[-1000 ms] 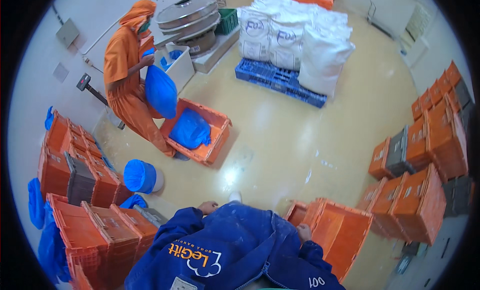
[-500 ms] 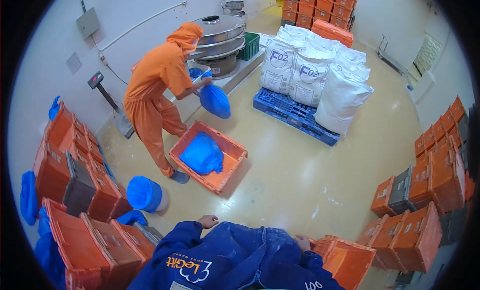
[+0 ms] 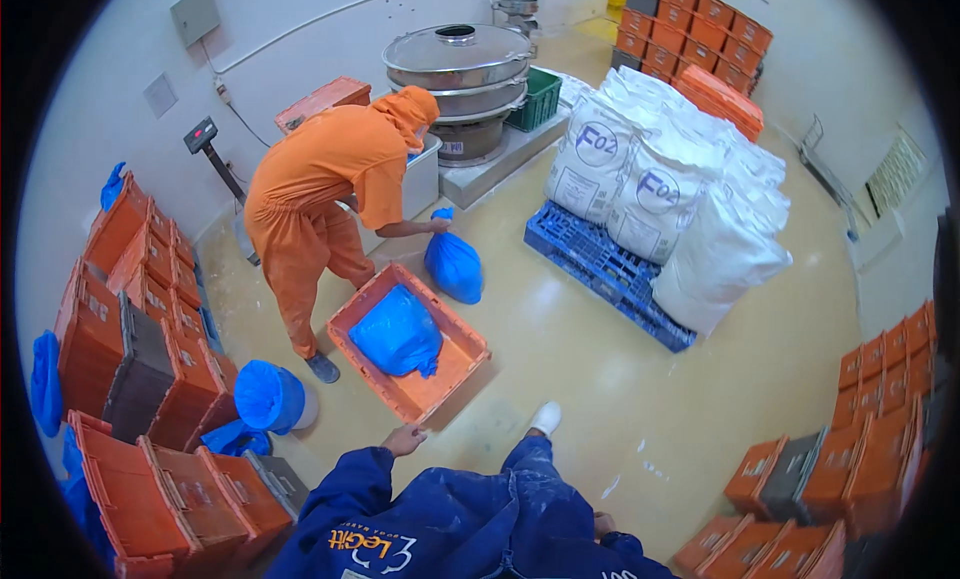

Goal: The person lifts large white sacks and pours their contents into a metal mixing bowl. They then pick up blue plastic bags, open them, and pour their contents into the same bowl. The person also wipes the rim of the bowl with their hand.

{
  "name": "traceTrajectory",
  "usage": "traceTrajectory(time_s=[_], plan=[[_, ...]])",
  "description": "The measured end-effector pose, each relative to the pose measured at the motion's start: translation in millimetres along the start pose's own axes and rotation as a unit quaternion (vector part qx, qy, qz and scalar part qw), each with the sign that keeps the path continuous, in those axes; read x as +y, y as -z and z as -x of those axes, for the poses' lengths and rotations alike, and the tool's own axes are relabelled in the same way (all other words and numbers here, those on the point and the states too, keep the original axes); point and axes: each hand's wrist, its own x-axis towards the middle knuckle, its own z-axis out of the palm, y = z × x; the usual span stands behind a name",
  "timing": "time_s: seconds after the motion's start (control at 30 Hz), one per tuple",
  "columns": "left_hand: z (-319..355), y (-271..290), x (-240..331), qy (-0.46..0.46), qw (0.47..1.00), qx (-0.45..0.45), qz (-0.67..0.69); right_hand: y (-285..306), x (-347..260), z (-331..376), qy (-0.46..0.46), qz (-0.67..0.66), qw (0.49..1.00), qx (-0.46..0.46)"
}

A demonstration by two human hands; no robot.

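My left hand (image 3: 405, 440) is at the near end of an orange crate (image 3: 455, 387), its fingers loosely stretched out and holding nothing; whether they touch the crate I cannot tell. Inside the crate lies a filled blue plastic bag (image 3: 395, 331). Only part of my right hand (image 3: 603, 524) shows beside my blue jacket, low in the view, its fingers mostly hidden. Across the crate a co-worker in orange coveralls (image 3: 320, 169) bends over. The co-worker's hand grips the gathered neck of a second full blue bag (image 3: 455, 267), low beside the crate.
A blue-lined bucket (image 3: 272, 397) stands left of the crate. Stacked orange and grey crates (image 3: 150, 349) line the left, with more (image 3: 800, 474) at right. White sacks (image 3: 650, 194) fill a blue pallet (image 3: 600, 269). Behind the co-worker are a round steel sifter (image 3: 460, 74) and a scale (image 3: 215, 164).
I have stepped forward, one white shoe now showing, and my left hand has come closer to the crate. The co-worker has bent down and lowered the second blue bag beside it.
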Motion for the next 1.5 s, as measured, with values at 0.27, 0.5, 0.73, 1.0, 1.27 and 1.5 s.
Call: traceTrajectory(time_s=[0.27,0.5,0.73,1.0,1.27,1.5], plan=[[-60.7,-62.1,30.1,0.007,0.998,-0.063,-0.006,188.7,-103.4,-244.9,0.371,0.253,0.881,0.150],[-134.0,-24.3,164.6,0.033,0.960,0.118,0.251,305.9,-361.6,-312.5,0.250,0.025,0.965,0.078],[-217.4,-30.0,141.1,0.177,0.922,0.101,0.328,266.2,-521.1,-329.9,0.314,0.161,0.934,-0.047],[-369.6,85.7,130.8,0.097,0.986,0.077,0.115,301.7,-628.2,-352.9,0.333,0.182,0.920,-0.102],[-439.9,309.5,288.9,0.018,0.897,0.262,0.354,334.8,-720.5,-504.3,0.221,0.304,0.926,-0.031],[-464.6,259.0,230.9,0.225,0.826,0.151,0.493,255.4,-908.6,-571.6,0.329,0.367,0.853,-0.173]])
